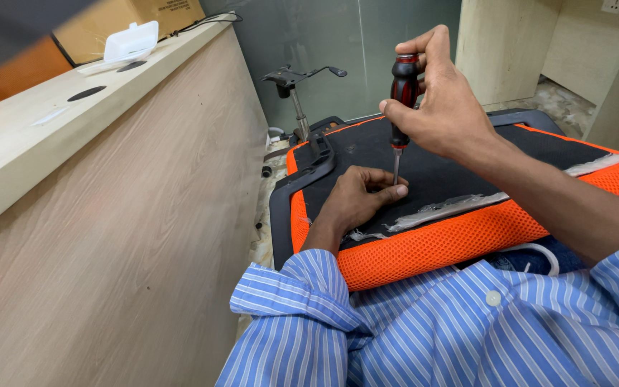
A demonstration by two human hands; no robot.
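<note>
An upturned chair seat (467,161) lies in front of me, black on its underside with an orange mesh edge (431,247). My right hand (442,100) grips the red-and-black handle of a screwdriver (401,93) held upright, tip down on the black surface. My left hand (356,197) rests on the seat with its fingers pinched around the screwdriver's tip. A black plastic armrest bracket (309,168) sits along the seat's left side. Whatever the tip touches is hidden by my fingers.
A light wooden desk panel (109,215) rises close on the left, with a white box (130,39) and cardboard boxes (152,14) on its top. A chair gas-lift mechanism (295,86) stands behind the seat. Strips of clear tape (453,204) run across the seat.
</note>
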